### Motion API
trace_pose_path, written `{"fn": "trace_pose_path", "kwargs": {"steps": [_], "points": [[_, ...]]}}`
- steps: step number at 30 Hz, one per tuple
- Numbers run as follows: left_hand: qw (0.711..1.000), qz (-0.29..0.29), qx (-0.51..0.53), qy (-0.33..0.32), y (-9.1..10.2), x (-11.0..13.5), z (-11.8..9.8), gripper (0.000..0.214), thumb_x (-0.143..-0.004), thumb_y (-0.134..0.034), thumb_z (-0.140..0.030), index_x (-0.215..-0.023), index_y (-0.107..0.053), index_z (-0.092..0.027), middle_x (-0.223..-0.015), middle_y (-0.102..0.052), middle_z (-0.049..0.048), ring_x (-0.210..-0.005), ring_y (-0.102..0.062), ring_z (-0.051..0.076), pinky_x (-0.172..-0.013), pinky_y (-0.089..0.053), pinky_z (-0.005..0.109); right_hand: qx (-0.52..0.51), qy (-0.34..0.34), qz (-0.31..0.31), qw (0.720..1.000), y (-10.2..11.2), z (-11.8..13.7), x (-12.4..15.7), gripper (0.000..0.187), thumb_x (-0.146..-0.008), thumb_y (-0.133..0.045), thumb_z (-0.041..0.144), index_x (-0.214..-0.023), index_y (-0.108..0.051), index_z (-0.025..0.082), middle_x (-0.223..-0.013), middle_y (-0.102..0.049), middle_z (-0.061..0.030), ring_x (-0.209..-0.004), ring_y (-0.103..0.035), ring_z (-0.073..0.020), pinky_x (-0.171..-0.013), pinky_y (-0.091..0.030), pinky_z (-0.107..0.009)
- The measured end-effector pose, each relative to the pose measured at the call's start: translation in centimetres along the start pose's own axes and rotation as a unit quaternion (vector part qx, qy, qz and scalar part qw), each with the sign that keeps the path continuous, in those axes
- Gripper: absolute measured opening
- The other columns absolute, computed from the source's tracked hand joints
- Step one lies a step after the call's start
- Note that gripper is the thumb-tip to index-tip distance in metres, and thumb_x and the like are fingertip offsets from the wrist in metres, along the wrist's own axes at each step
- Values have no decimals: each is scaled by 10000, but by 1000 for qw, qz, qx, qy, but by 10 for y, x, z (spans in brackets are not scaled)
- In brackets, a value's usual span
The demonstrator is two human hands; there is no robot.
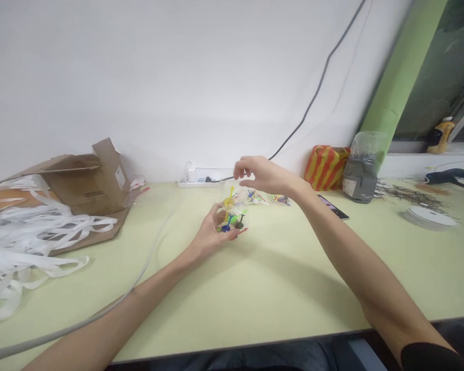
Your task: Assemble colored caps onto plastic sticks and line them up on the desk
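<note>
Near the middle of the pale green bench [278, 299], the left hand [210, 232] is grasping a clear plastic packet of small yellow, green, blue and black stemmed pieces [231, 219]. The right hand [266, 176] is hovering above it, fingers loosely curled — whether they are pinching the see-through film, I cannot tell. Behind, a similar clear packet of multicoloured pieces [255, 197] is lying on the bench, with another small packet of mixed bright pieces [280, 199] lying to its right; that pair is looking already filled and set aside. The held packet is seeming only partway handled, though whether it is sealed is not showing — nor is how many more are remaining.
</note>
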State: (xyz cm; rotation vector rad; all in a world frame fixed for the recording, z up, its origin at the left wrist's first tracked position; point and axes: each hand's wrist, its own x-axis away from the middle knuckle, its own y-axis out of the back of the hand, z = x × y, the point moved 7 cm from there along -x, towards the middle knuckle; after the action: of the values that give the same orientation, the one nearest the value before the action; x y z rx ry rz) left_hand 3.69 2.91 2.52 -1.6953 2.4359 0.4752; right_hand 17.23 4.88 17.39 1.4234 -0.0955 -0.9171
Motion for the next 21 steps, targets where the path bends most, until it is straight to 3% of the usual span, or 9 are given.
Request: {"fn": "trace_pose_path", "kwargs": {"steps": [3, 6, 9, 11, 14, 18, 21], "points": [[1000, -15, -14, 1, 2, 0, 0, 683, -752, -809, -407, -1305, -431, -278, -1016, -656, 37, -928, -645, 186, -705, -572, 292, -6, 21, 1, 1000, 3, 13, 3, 113, -888, -609, 208, -969, -687, 219, -1131, -600, -76, -1059, -538, -225, -884, -424, -343], [999, -33, -32, -15, 4, 0, -3, 660, -755, -809, -399, -1287, -441, -268, -1048, -669, 47, -955, -662, 192, -779, -570, 317, 19, -22, 65, 997, -6, 13, 7, 137, -896, -642, 337, -913, -730, 233, -1191, -595, -95, -1187, -479, -284, -918, -427, -389], [998, -43, -40, -38, 3, 2, -8, 608, -763, -804, -384, -1250, -461, -259, -1105, -675, 54, -989, -675, 193, -889, -549, 353, 21, -62, 116, 991, -18, 4, 9, 140, -880, -667, 349, -897, -745, 235, -1202, -608, -108, -1213, -474, -307, -887, -446, -393], [997, -44, -40, -40, 2, 2, -9, 616, -762, -805, -384, -1255, -457, -263, -1118, -677, 50, -1007, -680, 196, -922, -537, 362, -8, -39, 138, 990, -24, 1, 7, 86, -858, -691, 304, -883, -740, 238, -1203, -619, -90, -1194, -506, -287, -904, -449, -376], [999, -30, -20, -19, 0, 1, -4, 663, -757, -807, -398, -1290, -429, -284, -1106, -676, 43, -975, -695, 198, -852, -565, 347, -43, 3, 138, 989, -22, 1, 4, 38, -842, -703, 261, -850, -727, 233, -1236, -618, -65, -1166, -545, -254, -952, -435, -359], [999, -10, 17, 25, 3, -2, 7, 760, -757, -808, -406, -1349, -340, -312, -1038, -686, 30, -785, -714, 177, -657, -573, 298, -65, 29, 116, 991, -7, 8, 5, 40, -854, -684, 244, -841, -719, 230, -1270, -614, -57, -1161, -552, -245, -959, -426, -370], [999, 10, 36, 34, 4, -3, 9, 762, -762, -810, -397, -1343, -329, -291, -991, -692, 30, -745, -715, 183, -653, -577, 318, -76, 31, 107, 991, 1, 10, 7, 52, -863, -676, 253, -844, -718, 228, -1277, -618, -56, -1142, -559, -243, -942, -428, -371]]}}
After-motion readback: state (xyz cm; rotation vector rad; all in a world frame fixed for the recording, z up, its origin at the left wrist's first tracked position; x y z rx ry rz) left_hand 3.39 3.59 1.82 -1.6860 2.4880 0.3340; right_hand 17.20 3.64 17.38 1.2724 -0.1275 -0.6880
